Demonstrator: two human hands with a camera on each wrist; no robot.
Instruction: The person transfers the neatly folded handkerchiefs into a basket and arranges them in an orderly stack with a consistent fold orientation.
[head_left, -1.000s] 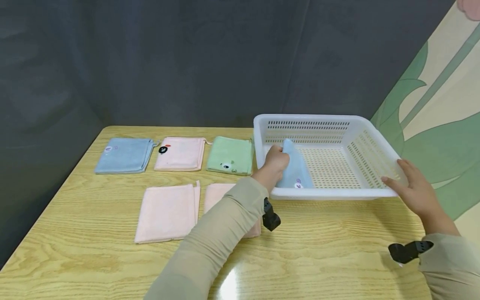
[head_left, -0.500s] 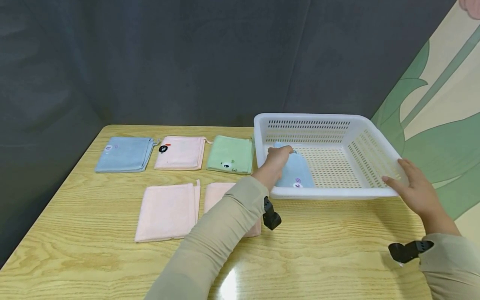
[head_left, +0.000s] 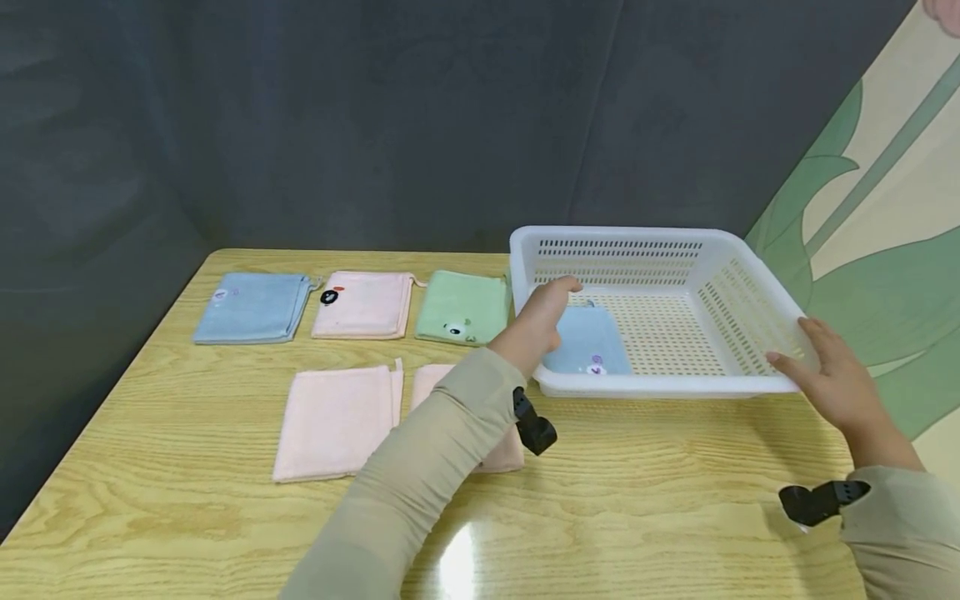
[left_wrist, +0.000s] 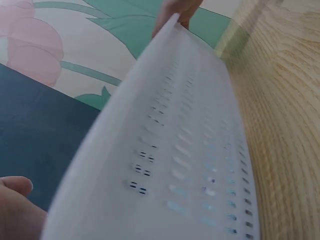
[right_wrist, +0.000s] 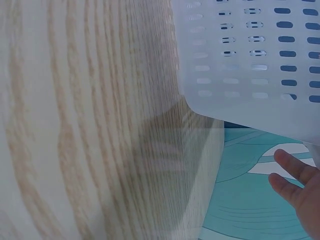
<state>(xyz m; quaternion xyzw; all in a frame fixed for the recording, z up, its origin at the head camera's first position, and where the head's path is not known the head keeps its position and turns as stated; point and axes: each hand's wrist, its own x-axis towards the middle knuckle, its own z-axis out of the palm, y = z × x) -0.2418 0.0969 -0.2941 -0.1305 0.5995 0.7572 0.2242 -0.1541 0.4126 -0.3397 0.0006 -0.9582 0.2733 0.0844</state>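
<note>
A folded light-blue small towel (head_left: 592,335) lies flat in the left end of a white plastic basket (head_left: 667,385), its small purple print facing up. My left hand (head_left: 542,318) is over the basket's left rim, holding nothing, its fingers extended. In the left wrist view, part of the left hand (left_wrist: 19,207) shows beside the basket's wall. My right hand (head_left: 836,379) holds the basket's right front corner, thumb over the rim and fingers outside. The right wrist view shows those fingers (right_wrist: 295,175) by the outer wall.
Left of the basket lie folded towels: blue (head_left: 251,308), pink with a black print (head_left: 363,306) and green (head_left: 462,307). Nearer are a plain pink towel (head_left: 337,423) and a second pink one (head_left: 501,454), partly under my left sleeve. A dark curtain (head_left: 360,125) hangs behind the table.
My left hand has laid the blue towel down in the basket, let it go and drawn back left over the rim. The right hand stays on the corner.
</note>
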